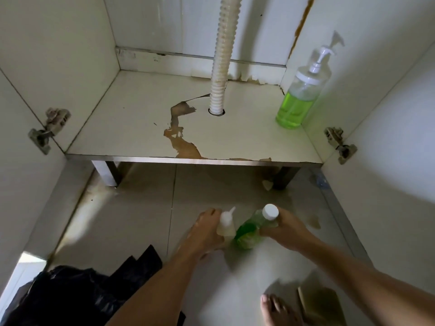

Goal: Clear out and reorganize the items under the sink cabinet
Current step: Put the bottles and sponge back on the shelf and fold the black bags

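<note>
The open sink cabinet has a white floor panel (141, 128) with peeled brown patches. A tall pump bottle of green liquid (299, 100) stands at its right wall. Low over the tiled floor in front, my left hand (204, 231) grips a small pale squeeze bottle with a pointed nozzle (226, 223). Right beside it, my right hand (286, 228) holds a green bottle with a white cap (253, 228), tilted with the cap up and right. The two bottles almost touch.
A ribbed white drain hose (222, 55) drops through a hole in the cabinet floor. Both doors are open, hinges (48, 129) on each side. A black plastic bag (77, 295) lies at the lower left; my bare foot (277, 310) and a brown flat object (320, 304) at the bottom right.
</note>
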### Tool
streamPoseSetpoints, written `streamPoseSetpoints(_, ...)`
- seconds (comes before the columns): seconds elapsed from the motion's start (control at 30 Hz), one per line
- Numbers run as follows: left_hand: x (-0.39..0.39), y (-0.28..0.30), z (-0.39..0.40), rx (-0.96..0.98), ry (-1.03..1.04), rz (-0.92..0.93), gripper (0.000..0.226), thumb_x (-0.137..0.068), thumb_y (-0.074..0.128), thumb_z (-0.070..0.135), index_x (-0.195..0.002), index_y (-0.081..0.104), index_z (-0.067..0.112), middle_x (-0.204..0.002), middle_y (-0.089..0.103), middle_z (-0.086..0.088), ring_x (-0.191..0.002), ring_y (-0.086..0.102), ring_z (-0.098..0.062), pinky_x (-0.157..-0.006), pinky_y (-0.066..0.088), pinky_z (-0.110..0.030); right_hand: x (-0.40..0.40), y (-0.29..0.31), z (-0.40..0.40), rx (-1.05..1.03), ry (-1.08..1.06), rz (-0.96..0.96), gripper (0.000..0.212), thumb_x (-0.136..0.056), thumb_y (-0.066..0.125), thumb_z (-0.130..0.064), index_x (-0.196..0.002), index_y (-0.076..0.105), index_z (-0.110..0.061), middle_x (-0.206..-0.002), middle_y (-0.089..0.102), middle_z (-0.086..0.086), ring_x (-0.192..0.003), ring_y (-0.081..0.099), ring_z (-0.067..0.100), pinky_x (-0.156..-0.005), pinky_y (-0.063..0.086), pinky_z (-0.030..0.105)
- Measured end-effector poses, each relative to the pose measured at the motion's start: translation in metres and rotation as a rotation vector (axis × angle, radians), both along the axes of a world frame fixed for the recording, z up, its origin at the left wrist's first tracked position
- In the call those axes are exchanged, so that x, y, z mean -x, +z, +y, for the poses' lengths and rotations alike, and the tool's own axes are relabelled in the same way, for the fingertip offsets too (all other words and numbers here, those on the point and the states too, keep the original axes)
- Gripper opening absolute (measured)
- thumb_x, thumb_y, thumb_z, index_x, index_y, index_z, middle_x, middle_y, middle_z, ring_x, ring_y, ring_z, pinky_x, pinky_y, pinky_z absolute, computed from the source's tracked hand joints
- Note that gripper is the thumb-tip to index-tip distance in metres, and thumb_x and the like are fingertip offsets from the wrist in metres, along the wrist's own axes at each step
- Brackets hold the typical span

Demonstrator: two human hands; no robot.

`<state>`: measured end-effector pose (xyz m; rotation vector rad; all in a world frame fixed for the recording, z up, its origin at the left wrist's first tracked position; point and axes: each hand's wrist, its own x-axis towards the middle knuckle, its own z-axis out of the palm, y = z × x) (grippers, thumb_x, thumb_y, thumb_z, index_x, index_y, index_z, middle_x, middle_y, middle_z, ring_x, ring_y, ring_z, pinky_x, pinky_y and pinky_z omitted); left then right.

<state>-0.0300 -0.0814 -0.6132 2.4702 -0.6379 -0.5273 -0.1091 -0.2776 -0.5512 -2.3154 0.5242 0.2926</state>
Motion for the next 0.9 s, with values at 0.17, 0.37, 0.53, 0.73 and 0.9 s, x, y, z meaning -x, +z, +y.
streamPoseSetpoints(0.17,-0.003,0.042,-0.005,0.159,-0.032,-0.051,0.075,-0.075,0.076,0.022,-0.14,0.038,0.018,-0.142,0.04,0.001,-0.126,0.041,-0.017,-0.096,0.03,-0.022,-0.009,0.072,-0.022,-0.12,-0.037,-0.128,0.034,-0.076,0.076,-0.021,-0.105,0.062,-0.031,-0.104,0.066,-0.008,-0.097,0.062,0.009,-0.084,0.048,0.026)
streamPoseSetpoints(0.37,-0.031,0.134,-0.025,0.312,-0.071,-0.162,0.077,-0.071,0.078,0.02,-0.139,0.042,0.018,-0.139,0.046,0.003,-0.123,0.045,-0.014,-0.093,0.032,-0.017,-0.052,0.149,-0.048,-0.175,-0.168,-0.459,0.033,-0.073,0.079,-0.022,-0.1,0.063,-0.034,-0.103,0.068,-0.005,-0.097,0.065,0.014,-0.089,0.051,0.034)
streamPoseSetpoints(0.53,-0.1,0.192,-0.053,0.316,-0.009,-0.194,0.081,-0.073,0.08,0.025,-0.142,0.038,0.021,-0.139,0.047,0.001,-0.124,0.044,-0.017,-0.089,0.029,-0.019,-0.115,0.176,-0.073,-0.158,-0.149,-0.59,0.037,-0.076,0.077,-0.025,-0.104,0.058,-0.038,-0.1,0.066,-0.005,-0.098,0.064,0.017,-0.092,0.05,0.039)
streamPoseSetpoints(0.73,-0.182,0.19,-0.113,0.23,0.04,-0.231,0.077,-0.072,0.079,0.017,-0.139,0.041,0.017,-0.143,0.043,-0.006,-0.128,0.043,-0.024,-0.098,0.038,-0.029,-0.21,0.152,-0.108,-0.218,-0.154,-0.515,0.07,-0.075,0.079,-0.02,-0.136,0.045,-0.019,-0.119,0.059,0.001,-0.113,0.058,0.018,-0.092,0.046,0.03)
streamPoseSetpoints(0.9,-0.233,0.174,-0.143,0.189,0.1,-0.195,0.08,-0.075,0.078,0.02,-0.143,0.035,0.017,-0.146,0.041,-0.006,-0.135,0.038,-0.026,-0.108,0.038,-0.036,-0.27,0.143,-0.119,-0.291,-0.229,-0.513,0.088,-0.074,0.079,-0.017,-0.147,0.03,-0.022,-0.148,0.039,0.003,-0.134,0.042,0.022,-0.11,0.036,0.038)
